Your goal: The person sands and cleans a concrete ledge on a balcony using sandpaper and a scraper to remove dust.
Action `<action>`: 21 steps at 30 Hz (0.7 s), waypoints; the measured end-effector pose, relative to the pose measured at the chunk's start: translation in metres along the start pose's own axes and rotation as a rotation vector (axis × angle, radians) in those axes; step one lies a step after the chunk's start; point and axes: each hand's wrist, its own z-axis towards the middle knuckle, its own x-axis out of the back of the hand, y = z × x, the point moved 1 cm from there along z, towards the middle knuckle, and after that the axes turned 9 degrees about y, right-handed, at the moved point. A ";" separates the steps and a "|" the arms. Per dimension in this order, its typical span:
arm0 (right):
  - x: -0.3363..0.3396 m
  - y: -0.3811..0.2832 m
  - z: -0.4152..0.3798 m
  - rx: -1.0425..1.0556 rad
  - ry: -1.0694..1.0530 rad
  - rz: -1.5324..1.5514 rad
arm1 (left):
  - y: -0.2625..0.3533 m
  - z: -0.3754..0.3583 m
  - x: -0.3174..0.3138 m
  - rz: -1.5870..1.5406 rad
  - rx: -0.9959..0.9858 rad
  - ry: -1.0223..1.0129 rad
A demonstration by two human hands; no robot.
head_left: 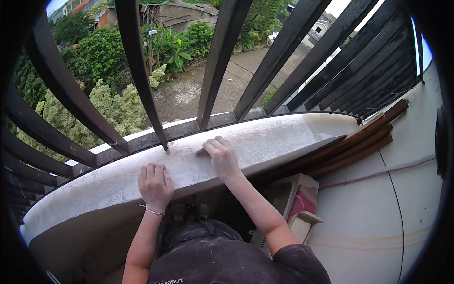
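A curved white ledge (265, 137) with a rough, chalky surface runs across the view below dark metal railing bars (137, 71). My left hand (155, 183), with a braided band at the wrist, rests on the ledge with its fingers curled together; whether anything is under them is hidden. To its right, my right hand (221, 156) is closed on a small flat grey-brown piece (202, 152), which shows at its left side against the ledge's top. Both hands look dusty.
Long brown boards (369, 135) lean at the right end of the ledge. Below them stands a pale container (302, 182) with a pink item (302, 204) in it. A white wall (369, 208) rises at the right. Trees and paved ground lie beyond the railing.
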 end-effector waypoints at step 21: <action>0.007 0.035 0.000 -0.086 0.071 -0.108 | 0.000 -0.002 -0.004 0.023 0.049 0.054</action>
